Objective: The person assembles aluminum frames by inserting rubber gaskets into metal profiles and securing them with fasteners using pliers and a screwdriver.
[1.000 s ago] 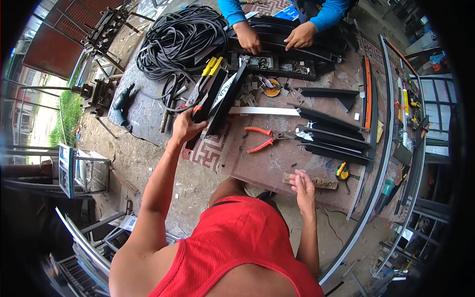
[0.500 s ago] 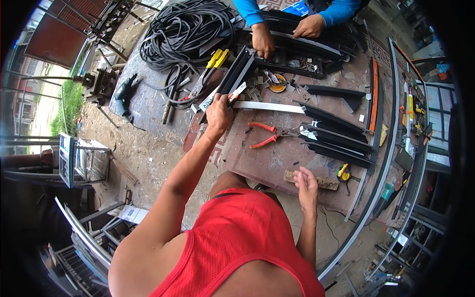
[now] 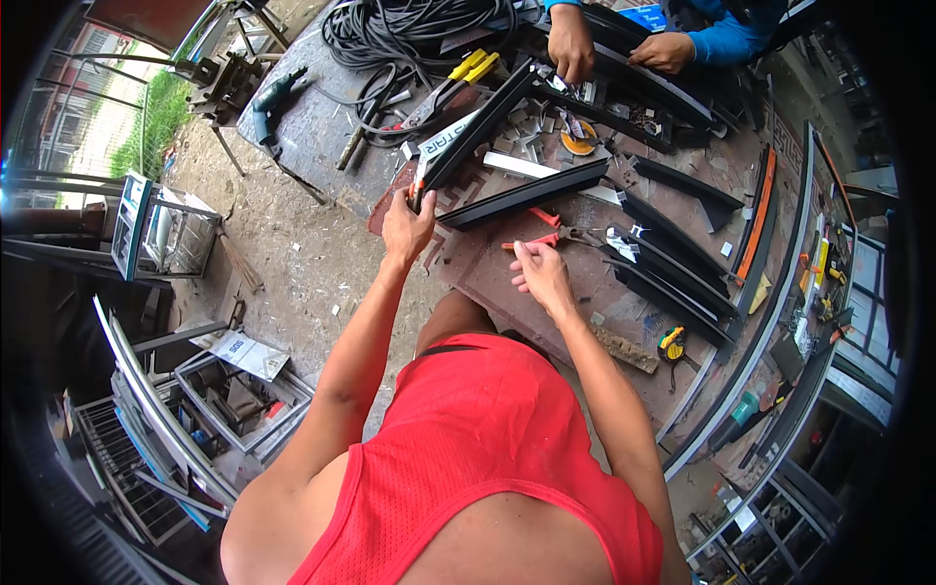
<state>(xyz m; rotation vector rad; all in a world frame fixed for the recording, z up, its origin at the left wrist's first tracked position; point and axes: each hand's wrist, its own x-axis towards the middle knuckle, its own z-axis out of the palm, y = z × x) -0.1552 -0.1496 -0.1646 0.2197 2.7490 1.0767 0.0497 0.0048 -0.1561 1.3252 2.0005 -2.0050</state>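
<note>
My left hand (image 3: pixel 408 230) is closed around a small orange-and-black object (image 3: pixel 419 188), its kind mostly hidden by the fingers. Just beyond it, a black profile bar (image 3: pixel 483 122) slants away, with a white printed strip (image 3: pixel 450 138) along its left side. A second black profile bar (image 3: pixel 526 195) lies across the table, its near end beside my left hand. My right hand (image 3: pixel 544 275) hovers with loosely curled, parted fingers and nothing visible in it. Close to its fingertips are the red handles of pliers (image 3: pixel 575 235), partly covered by the second bar.
Across the table (image 3: pixel 487 268), a co-worker's hands (image 3: pixel 571 47) work among black profiles. Yellow-handled cutters (image 3: pixel 474 66), coiled black rubber strip (image 3: pixel 409 34) and a drill (image 3: pixel 276 105) lie at the far left. Several black profiles (image 3: pixel 673 263), a tape measure (image 3: pixel 672 343) and long curved-looking bars (image 3: pixel 746 390) are at right.
My left hand has drawn nearer and slightly left. The two black bars beside it have spread apart, one now crossing above the pliers. My right hand has moved left and away from me, toward the pliers.
</note>
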